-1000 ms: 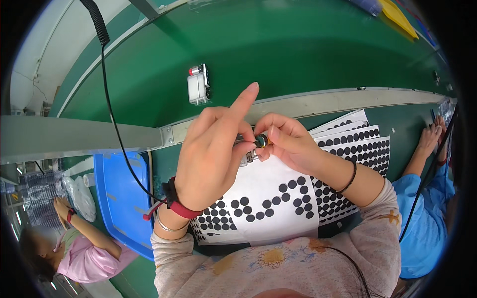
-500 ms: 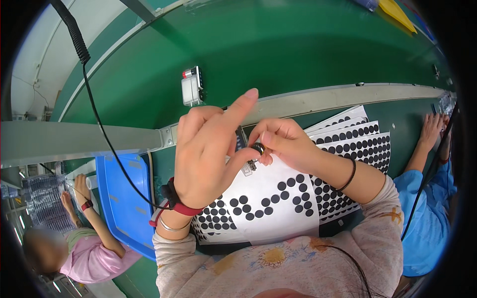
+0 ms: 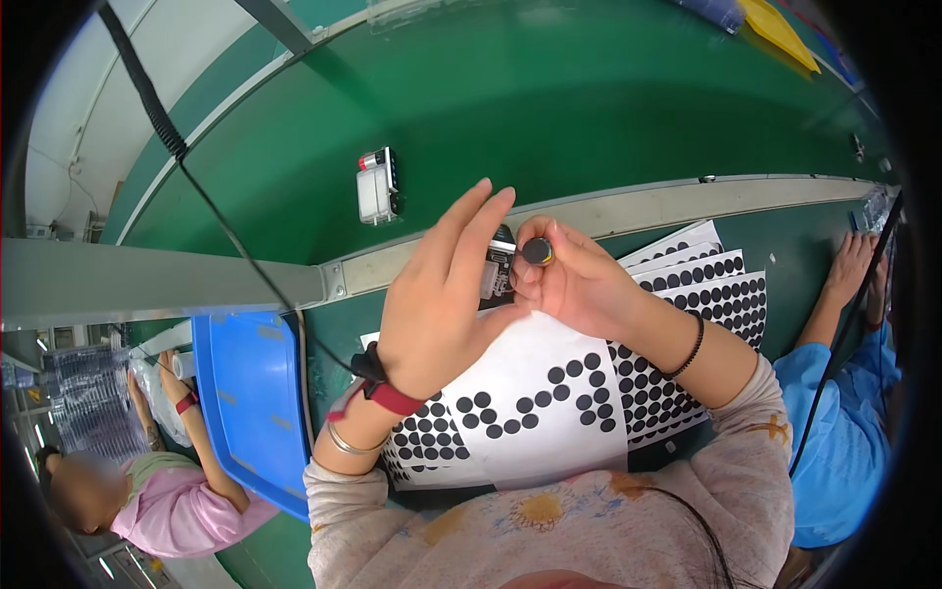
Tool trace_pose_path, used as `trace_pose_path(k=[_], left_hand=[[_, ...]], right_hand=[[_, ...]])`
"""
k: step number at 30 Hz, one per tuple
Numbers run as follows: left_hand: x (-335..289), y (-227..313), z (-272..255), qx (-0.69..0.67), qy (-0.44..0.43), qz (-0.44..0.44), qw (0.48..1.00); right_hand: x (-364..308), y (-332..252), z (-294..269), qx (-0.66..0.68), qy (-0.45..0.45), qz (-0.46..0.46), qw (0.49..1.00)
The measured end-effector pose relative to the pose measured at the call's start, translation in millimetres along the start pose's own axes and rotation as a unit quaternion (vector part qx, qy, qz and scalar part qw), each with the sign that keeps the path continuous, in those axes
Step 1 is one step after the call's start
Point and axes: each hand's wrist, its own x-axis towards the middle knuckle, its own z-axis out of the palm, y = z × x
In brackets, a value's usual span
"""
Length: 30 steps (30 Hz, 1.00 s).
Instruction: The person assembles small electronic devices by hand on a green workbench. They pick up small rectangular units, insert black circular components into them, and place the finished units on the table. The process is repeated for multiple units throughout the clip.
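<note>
Over the dotted sheets, my two hands are close together. My left hand (image 3: 437,285) holds a small black device (image 3: 500,267) with a clear plastic part; its index and middle fingers are stretched up while the thumb lies along the device's lower end. Pinched in my right hand (image 3: 584,280) is a small round piece (image 3: 537,252) with a flat black top and a yellowish edge, right beside the device. Below lies a white sheet (image 3: 549,442) of round black stickers, some spots bare, on top of further sheets (image 3: 702,294) full of them.
A metal rail (image 3: 648,211) runs behind my hands; beyond it a similar clear-and-black device (image 3: 376,187) lies on the green surface. A blue tray (image 3: 245,393) stands at left. A coiled black cable (image 3: 152,108) hangs down. Co-workers sit left and right, the left one in a pink top (image 3: 191,510).
The round piece has turned its black top into view and moved slightly right and up. My left hand has opened away from it, with more of the device showing.
</note>
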Motion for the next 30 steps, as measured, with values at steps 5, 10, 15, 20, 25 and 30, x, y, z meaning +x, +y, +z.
trace_pose_path(k=[5, 10, 15, 20, 25, 30], left_hand=[[0, -12, -2, -0.118, -0.046, -0.129, 0.983], [5, -22, -2, -0.294, -0.016, -0.120, 0.948], [5, -32, -4, -0.451, -0.037, -0.169, 0.876], [5, -33, 2, -0.454, -0.022, -0.173, 0.874], [4, -27, 7, -0.328, 0.018, -0.135, 0.935], [2, -28, 10, -0.320, 0.030, -0.102, 0.941]], right_hand=[[0, -10, -4, -0.026, 0.011, -0.032, 0.999], [-3, -14, -2, -0.101, -0.004, -0.019, 0.995], [-6, -13, 1, -0.132, -0.006, -0.004, 0.991], [-7, -18, 0, -0.113, -0.007, 0.003, 0.994], [-8, -20, 2, -0.103, -0.015, 0.009, 0.994], [-17, -19, 11, -0.259, -0.014, -0.066, 0.963]])
